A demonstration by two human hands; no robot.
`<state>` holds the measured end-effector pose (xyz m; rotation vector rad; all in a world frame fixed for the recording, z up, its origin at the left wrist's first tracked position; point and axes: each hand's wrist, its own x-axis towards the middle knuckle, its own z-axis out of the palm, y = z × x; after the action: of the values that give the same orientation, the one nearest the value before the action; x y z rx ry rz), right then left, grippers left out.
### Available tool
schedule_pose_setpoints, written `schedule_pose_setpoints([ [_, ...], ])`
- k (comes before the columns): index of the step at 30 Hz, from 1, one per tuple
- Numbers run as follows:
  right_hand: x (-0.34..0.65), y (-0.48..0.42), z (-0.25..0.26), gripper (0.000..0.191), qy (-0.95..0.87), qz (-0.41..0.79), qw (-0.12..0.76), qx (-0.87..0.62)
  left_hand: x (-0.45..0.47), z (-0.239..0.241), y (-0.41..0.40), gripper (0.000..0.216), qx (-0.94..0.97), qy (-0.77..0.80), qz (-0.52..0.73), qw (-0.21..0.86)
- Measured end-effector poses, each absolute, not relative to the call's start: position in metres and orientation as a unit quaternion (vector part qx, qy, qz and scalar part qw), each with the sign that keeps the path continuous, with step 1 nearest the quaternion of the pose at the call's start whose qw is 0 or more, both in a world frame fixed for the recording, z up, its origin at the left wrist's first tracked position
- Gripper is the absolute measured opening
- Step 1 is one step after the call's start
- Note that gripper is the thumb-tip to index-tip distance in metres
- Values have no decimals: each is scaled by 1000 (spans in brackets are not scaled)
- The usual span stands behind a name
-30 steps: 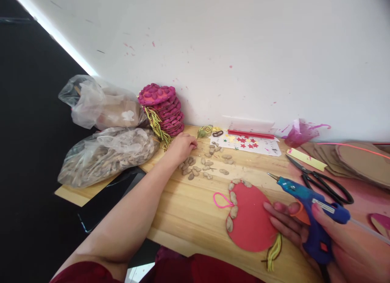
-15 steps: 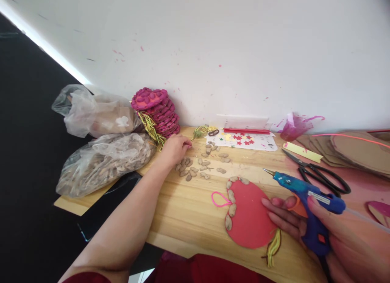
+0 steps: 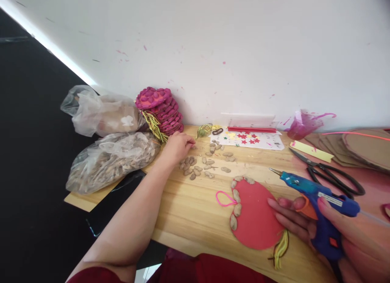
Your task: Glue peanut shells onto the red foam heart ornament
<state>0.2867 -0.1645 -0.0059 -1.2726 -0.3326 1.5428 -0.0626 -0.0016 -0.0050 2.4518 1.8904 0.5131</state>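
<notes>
In my right hand (image 3: 307, 222) is a blue glue gun (image 3: 326, 218) with an orange trigger, its metal tip pointing left. The outstretched fingers of that hand touch the edge of a red apple-shaped card (image 3: 257, 216). Whole peanuts (image 3: 237, 210) line the card's left and upper edge; a pink loop (image 3: 224, 199) and a yellow tassel (image 3: 279, 250) hang from it. My left hand (image 3: 179, 145) is closed in a pinch low over the table, just behind the loose peanuts (image 3: 189, 165). Whatever lies between its fingertips is hidden.
Behind my left hand rises a stack of purple peanut-covered pieces (image 3: 161, 108). Plastic bags (image 3: 112, 159) stand left, beside a dark phone-like slab (image 3: 122, 197). Further right are a paper with stars (image 3: 258, 142), scissors (image 3: 332, 173), a pink-stained cup (image 3: 300, 124) and cardboard shapes (image 3: 365, 149).
The whole view has shifted slightly, so things appear a little further right. Both hands keep nearly the same place over the table, and the card has not visibly moved.
</notes>
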Motion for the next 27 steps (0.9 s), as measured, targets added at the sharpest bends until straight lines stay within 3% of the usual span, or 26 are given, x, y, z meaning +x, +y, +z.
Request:
schedule_pose_setpoints([
  [7, 285, -166, 0, 29, -150, 641, 514, -550, -52, -2, -4, 16, 782, 612, 117, -6],
  [17, 283, -170, 6, 14, -200, 685, 508, -483, -49, 0, -5, 19, 798, 596, 86, -16],
  [27, 282, -178, 15, 14, -198, 677, 523, -479, -49, -1, -6, 21, 792, 605, 53, -67],
])
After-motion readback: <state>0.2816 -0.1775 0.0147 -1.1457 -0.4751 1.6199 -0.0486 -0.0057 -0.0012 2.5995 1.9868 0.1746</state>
